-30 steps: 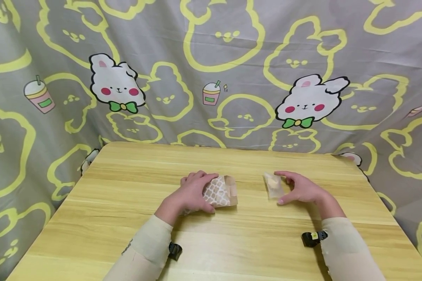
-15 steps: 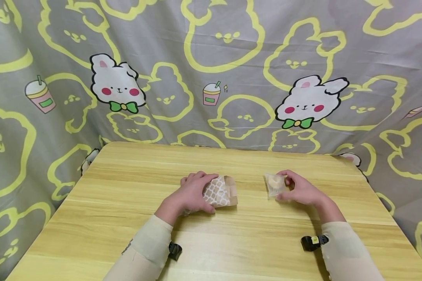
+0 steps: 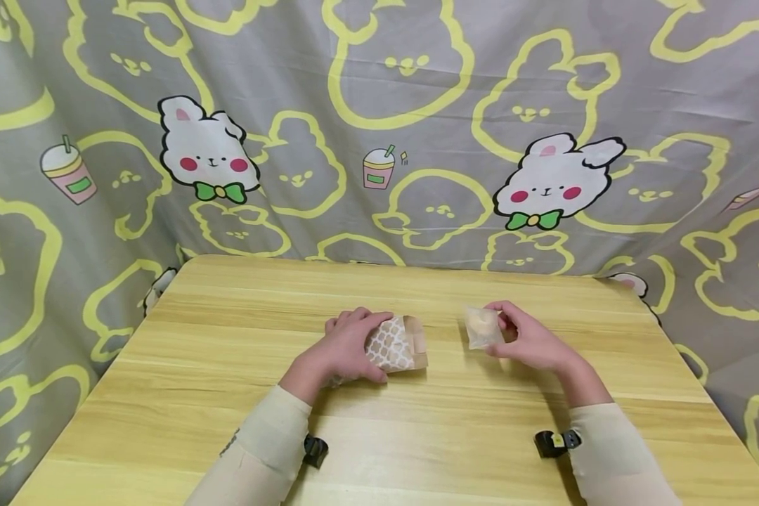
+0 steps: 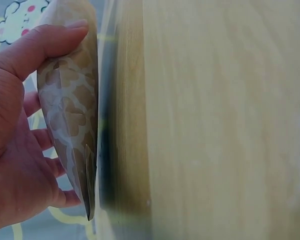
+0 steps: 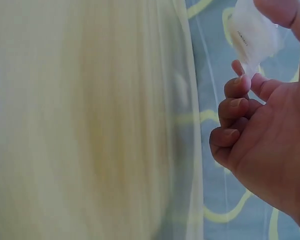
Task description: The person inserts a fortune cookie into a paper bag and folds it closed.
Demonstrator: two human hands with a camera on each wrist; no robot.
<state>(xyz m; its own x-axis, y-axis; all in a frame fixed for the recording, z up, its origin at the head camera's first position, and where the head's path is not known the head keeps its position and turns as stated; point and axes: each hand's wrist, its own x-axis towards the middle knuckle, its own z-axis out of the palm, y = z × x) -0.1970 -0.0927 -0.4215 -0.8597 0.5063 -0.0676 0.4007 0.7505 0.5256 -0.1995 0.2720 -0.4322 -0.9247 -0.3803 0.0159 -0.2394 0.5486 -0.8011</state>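
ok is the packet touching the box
Apart. The head view shows a strip of table between the open end of the box and the packet that the right hand holds.

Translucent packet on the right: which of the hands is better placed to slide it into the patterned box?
Probably the right hand: it holds the packet on the side of the patterned box where the flaps stick out, while the left hand grips the box.
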